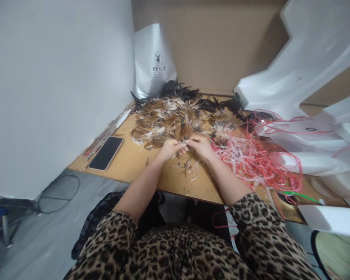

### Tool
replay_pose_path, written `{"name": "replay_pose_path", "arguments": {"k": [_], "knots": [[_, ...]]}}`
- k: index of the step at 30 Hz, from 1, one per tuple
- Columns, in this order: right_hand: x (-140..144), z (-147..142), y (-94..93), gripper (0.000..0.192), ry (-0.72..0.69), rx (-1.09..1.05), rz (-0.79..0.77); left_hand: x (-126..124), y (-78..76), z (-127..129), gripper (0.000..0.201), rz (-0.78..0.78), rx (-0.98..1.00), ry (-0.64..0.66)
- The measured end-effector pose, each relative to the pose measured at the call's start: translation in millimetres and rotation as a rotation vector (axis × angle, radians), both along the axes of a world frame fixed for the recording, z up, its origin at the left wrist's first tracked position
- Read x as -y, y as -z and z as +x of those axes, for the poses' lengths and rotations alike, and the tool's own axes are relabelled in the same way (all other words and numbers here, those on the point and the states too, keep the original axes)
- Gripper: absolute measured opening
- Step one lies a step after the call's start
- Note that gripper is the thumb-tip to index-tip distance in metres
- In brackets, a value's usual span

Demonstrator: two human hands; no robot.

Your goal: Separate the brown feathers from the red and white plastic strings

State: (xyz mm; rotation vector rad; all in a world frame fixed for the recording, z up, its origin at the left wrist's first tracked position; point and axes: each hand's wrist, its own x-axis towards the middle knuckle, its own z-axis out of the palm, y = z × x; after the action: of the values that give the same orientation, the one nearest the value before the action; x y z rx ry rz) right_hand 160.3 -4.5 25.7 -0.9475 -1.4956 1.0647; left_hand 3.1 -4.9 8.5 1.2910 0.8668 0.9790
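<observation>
Close together over the table, my left hand [172, 149] and my right hand [200, 146] meet at their pinched fingertips. Between them is the base of a small bunch of brown feathers [182, 131], whose tips fan out away from me. Just beyond lies a wide heap of brown and cream feathers [160, 116], with black feathers [177, 90] along its far side. Loose feather scraps [190, 166] lie under my hands. Right of my right hand is a tangle of pink and white strips [250, 155].
A phone [106, 153] lies at the table's left, beside thin sticks [104, 134] along the wall. A silvery bag [154, 62] stands at the back. White curved pieces [280, 83] crowd the right side. A green strip [303, 196] lies near the right front edge.
</observation>
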Motion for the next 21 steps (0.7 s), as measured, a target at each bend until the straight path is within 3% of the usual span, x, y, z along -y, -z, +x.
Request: {"name": "replay_pose_path", "arguments": {"k": [6, 11, 17, 21], "knots": [[2.7, 5.3, -6.9, 0.024, 0.034, 0.217, 0.201, -1.1, 3.6, 0.5, 0.031, 0.11, -0.147, -0.068], [4.0, 3.1, -1.0, 0.03, 0.06, 0.242, 0.27, 2.1, 2.9, 4.9, 0.023, 0.133, -0.193, -0.099], [4.9, 1.8, 0.0, 0.025, 0.055, 0.183, 0.107, 5.8, -0.9, 8.8, 0.011, 0.121, -0.137, -0.109], [6.8, 3.2, -6.4, 0.026, 0.071, 0.148, 0.03, 6.3, 0.1, 10.1, 0.014, 0.13, -0.138, -0.103]]}}
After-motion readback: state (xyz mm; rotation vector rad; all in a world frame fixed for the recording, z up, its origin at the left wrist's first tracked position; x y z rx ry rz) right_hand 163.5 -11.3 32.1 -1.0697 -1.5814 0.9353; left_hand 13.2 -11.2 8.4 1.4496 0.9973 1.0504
